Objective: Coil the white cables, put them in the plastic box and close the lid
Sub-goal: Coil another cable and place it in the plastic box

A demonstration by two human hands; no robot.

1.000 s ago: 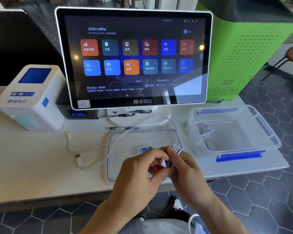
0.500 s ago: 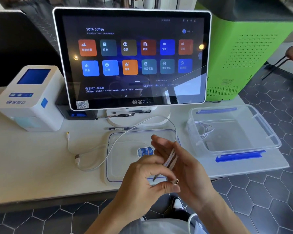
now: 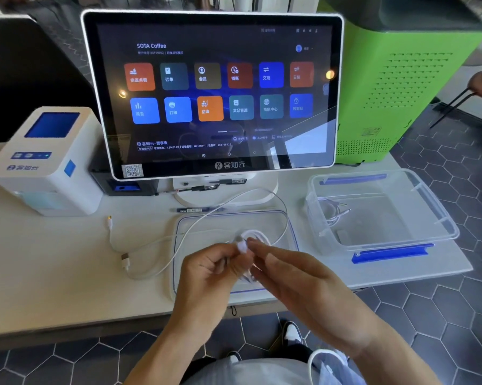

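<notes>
Left hand (image 3: 214, 269): fingers curled, pinching the small coil at its near side, above the lid by the counter's front edge.
Right hand (image 3: 295, 273): fingers bent round the same coil from the other side; how tight the hold is cannot be told through the motion blur.
White cable, in hand (image 3: 255, 235): short loops bunched between both hands; a white end shows at the fingertips; whether it is tucked in cannot be told.
White cable, loose (image 3: 150, 269): lies across the lid and onto the counter toward the left edge, both plugs free, uncoiled.
White cable, stored (image 3: 330, 213): coiled in the left part of the box.
Plastic box (image 3: 440, 218): clear, open, at the counter's right end, blue latch along its near side.
Lid (image 3: 291, 232): clear, flat on the counter in front of the screen's foot, under the loose cable.
Pen (image 3: 198, 210): on the counter just behind the lid.
Touchscreen (image 3: 212, 93): upright at the counter's back edge, with the white printer (image 3: 45, 162) at the back left.
Risk, coil: likely to spring open if either hand lets go before the end is secured; springy cable and few turns.
Risk, carry: the reach rightward to the box may shed loops over the box rim.
Risk, lid: lifting it with the loose cable on top may drag that cable off the front edge.
Risk, closing: a loop over the rim could stop the latch seating.
</notes>
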